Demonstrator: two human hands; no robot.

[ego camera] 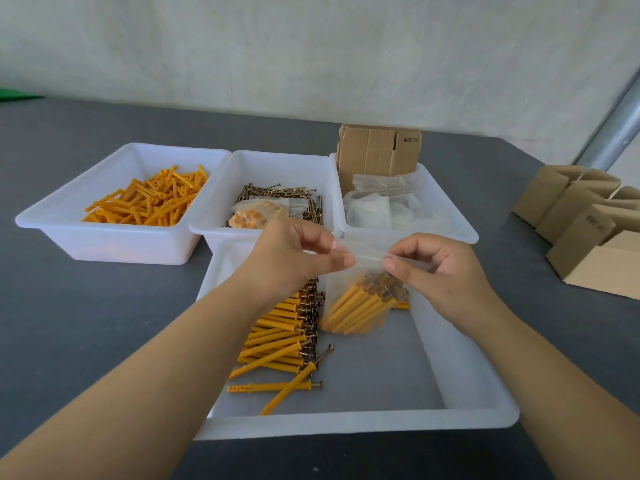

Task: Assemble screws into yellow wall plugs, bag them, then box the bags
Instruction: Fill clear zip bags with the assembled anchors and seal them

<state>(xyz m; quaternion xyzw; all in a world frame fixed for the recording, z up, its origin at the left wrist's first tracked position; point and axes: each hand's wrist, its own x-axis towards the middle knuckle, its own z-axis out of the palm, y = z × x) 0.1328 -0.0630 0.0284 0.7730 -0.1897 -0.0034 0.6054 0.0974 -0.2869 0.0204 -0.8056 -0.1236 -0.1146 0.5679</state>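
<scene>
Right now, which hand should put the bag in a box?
Probably the right hand: both pinch the filled bag by its top, but the cardboard boxes stand on the right side.

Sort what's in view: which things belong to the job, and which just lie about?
Job: bag pinched by left hand and right hand; assembled plugs; loose plugs; screws; empty bags; boxes.
Lying about: pipe; green item.
</scene>
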